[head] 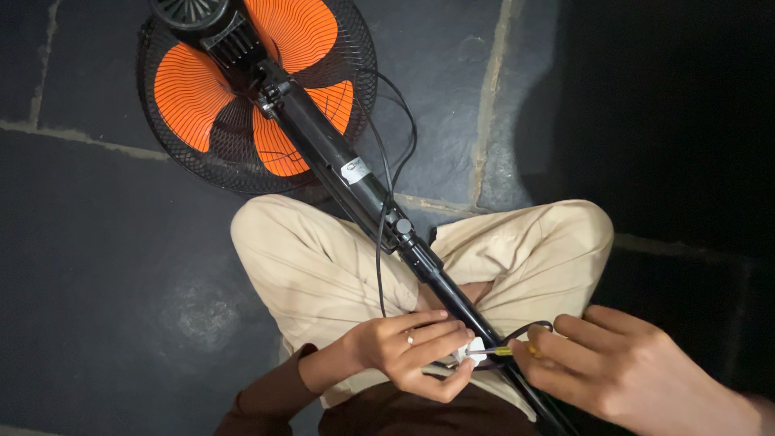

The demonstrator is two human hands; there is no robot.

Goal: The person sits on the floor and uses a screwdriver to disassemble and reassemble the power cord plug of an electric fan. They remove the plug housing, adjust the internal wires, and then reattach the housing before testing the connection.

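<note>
A pedestal fan lies across my lap, its black pole (363, 190) running from my knees up to the head. The head (242, 89) rests on the floor with orange blades behind a black wire guard. My left hand (408, 347), a ring on one finger, pinches a small white part (475, 350) beside the pole's lower end. My right hand (622, 371) grips a slim tool with a yellow handle (508, 350), its tip touching that white part. A black cord (386, 210) loops along the pole and curls near my right hand.
I sit cross-legged in beige trousers (323, 274) on a dark stone-tile floor (105, 282) with pale grout lines. The right side of the view (686, 105) is in deep shadow.
</note>
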